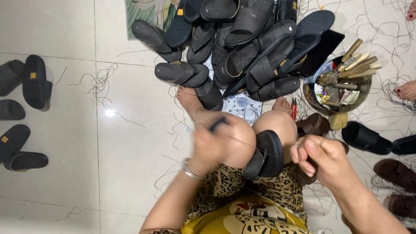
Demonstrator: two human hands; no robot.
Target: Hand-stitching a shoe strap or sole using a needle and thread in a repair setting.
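Head view: stitching a black sandal clamped between my knees.

My left hand, blurred, is closed on a dark-handled tool and draws thread taut from the sandal; my right hand is curled shut beside it, its contents hidden. The knees steady the work. The sandal pile and tool bowl lie ahead on the floor.

- My left hand grips a dark tool, pulling thread taut.
- My right hand is beside the black sandal wedged between my knees.
- Black sandals lie heaped ahead on the floor.
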